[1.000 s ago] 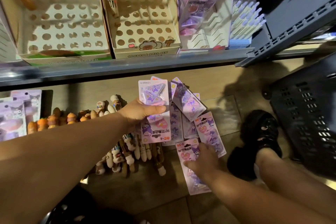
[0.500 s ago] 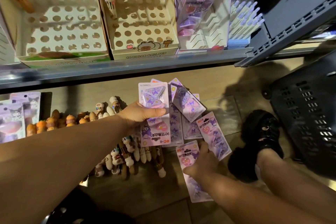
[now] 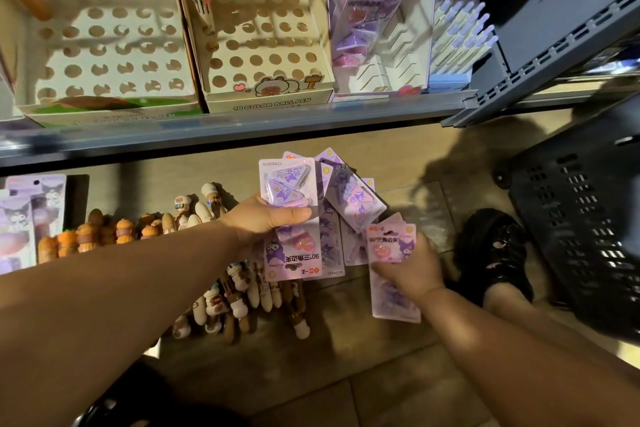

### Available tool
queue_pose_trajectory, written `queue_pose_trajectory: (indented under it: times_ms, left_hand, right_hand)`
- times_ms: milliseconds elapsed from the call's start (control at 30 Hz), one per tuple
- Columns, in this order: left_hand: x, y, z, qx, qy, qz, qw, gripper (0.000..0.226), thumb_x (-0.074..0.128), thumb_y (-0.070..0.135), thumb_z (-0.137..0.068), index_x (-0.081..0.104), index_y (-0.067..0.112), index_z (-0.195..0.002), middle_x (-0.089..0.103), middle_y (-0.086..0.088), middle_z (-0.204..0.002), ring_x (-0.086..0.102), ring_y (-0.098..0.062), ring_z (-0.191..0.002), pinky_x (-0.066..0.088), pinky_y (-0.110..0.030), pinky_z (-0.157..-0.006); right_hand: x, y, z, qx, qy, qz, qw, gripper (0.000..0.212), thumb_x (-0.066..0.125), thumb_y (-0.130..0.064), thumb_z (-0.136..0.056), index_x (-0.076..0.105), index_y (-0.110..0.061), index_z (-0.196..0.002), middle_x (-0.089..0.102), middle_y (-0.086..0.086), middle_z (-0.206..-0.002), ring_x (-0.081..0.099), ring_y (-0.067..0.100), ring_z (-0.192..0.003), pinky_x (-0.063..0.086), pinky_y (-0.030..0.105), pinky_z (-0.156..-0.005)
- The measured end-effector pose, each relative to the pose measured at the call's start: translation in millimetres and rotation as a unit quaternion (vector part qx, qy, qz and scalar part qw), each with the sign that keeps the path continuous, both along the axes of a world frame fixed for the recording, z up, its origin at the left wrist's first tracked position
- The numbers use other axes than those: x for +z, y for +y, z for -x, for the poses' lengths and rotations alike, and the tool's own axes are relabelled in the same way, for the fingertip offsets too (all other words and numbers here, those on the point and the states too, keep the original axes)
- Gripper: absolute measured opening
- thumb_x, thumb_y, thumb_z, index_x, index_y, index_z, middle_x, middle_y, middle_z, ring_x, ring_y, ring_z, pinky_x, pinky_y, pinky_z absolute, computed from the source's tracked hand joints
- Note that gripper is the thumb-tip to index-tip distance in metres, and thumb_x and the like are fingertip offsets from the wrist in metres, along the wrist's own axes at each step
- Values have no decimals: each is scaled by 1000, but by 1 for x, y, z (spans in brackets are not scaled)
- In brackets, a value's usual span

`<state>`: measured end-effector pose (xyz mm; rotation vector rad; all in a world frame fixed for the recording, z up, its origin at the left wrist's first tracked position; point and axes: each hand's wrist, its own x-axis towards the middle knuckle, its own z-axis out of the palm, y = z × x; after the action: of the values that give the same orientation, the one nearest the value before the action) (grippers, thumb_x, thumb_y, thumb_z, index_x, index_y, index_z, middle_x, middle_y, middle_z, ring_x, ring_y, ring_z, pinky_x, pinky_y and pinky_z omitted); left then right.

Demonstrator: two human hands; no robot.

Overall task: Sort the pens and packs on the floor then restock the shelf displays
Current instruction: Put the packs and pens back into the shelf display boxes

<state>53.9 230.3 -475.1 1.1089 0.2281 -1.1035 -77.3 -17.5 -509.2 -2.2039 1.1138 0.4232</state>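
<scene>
The right hand [image 3: 412, 270] pinches one pink pack [image 3: 389, 241], seemingly bound for the stack [image 3: 289, 184] thumb-clamped in the left hand [image 3: 263, 220] just beside it. Pens [image 3: 242, 295] lie beneath that grip; the shelf's pack display [image 3: 367, 21] waits well beyond.

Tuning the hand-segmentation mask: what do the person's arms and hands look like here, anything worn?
Both are bare. The left hand and right hand have no gloves, and no watch or bracelet shows at either wrist. No ring is seen on the fingers in view. The left forearm and right forearm are uncovered to the frame edge: no sleeve, cuff or marking.
</scene>
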Motion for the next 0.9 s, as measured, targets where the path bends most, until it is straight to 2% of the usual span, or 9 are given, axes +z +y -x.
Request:
queue_pose_trajectory:
  times_ms: [100, 200, 267, 367, 467, 567, 700, 900]
  left_hand:
    - [-3, 1, 1, -8, -5, -5, 1000, 47, 81, 6, -70, 64, 12, -113, 74, -12, -102, 73, -25, -85, 60, -34, -70]
    - [-6, 3, 1, -4, 6, -14, 1000, 48, 81, 10, -68, 65, 13, -113, 74, -14, -103, 73, -28, -86, 60, -37, -70]
    - [-8, 3, 1, -2, 3, -23, 1000, 53, 78, 14, -64, 64, 14, -115, 74, -14, -106, 73, -29, -89, 60, -38, -73]
    - [-9, 2, 1, 4, 1, -22, 1000, 54, 76, 15, -63, 64, 14, -115, 74, -12, -104, 73, -27, -88, 60, -36, -71]
    - [-9, 1, -1, 2, 8, -20, 1000, 50, 76, 16, -63, 64, 15, -111, 73, -15, -103, 72, -27, -86, 60, -34, -69]
    - [-9, -1, -2, -2, 15, -14, 1000, 50, 76, 15, -64, 64, 12, -112, 71, -19, -105, 70, -31, -89, 60, -35, -69]
    - [-11, -2, -4, -4, 19, -10, 1000, 53, 76, 15, -64, 63, 12, -115, 74, -15, -103, 73, -28, -88, 60, -38, -75]
    - [1, -10, -14, -26, -15, -11, 999, 52, 77, 17, -64, 65, 16, -115, 74, -8, -105, 71, -23, -93, 55, -39, -90]
  right_hand:
    - [5, -10, -13, 13, 43, 42, 998, 84, 87, -44, -37, 57, -18, -111, 54, 9, -119, 58, 26, -107, 50, 33, -91]
    - [0, -17, -17, 38, 107, 73, 991, 89, 90, -41, -51, 48, -17, -126, 38, 9, -135, 43, 28, -125, 38, 32, -101]
    - [-7, -17, -18, 39, 115, 65, 990, 92, 90, -39, -53, 44, -15, -129, 37, 9, -138, 39, 29, -127, 38, 34, -103]
    - [-10, -15, -19, 26, 114, 80, 990, 89, 89, -43, -52, 44, -17, -125, 45, 9, -130, 46, 29, -123, 44, 38, -98]
    - [-6, -13, -20, 28, 135, 105, 985, 91, 87, -53, -48, 45, -23, -123, 52, 6, -124, 50, 28, -121, 43, 37, -98]
    - [-2, -13, -22, 30, 139, 105, 984, 92, 87, -55, -47, 46, -23, -123, 52, 7, -124, 50, 29, -121, 41, 36, -98]
    - [-1, -14, -23, -9, 95, 67, 993, 83, 89, -39, -49, 51, -21, -120, 56, 9, -120, 55, 29, -113, 47, 33, -90]
    - [11, -15, -28, -80, 69, -44, 993, 68, 90, -16, -58, 49, -17, -112, 63, 2, -99, 60, 22, -89, 48, 29, -76]
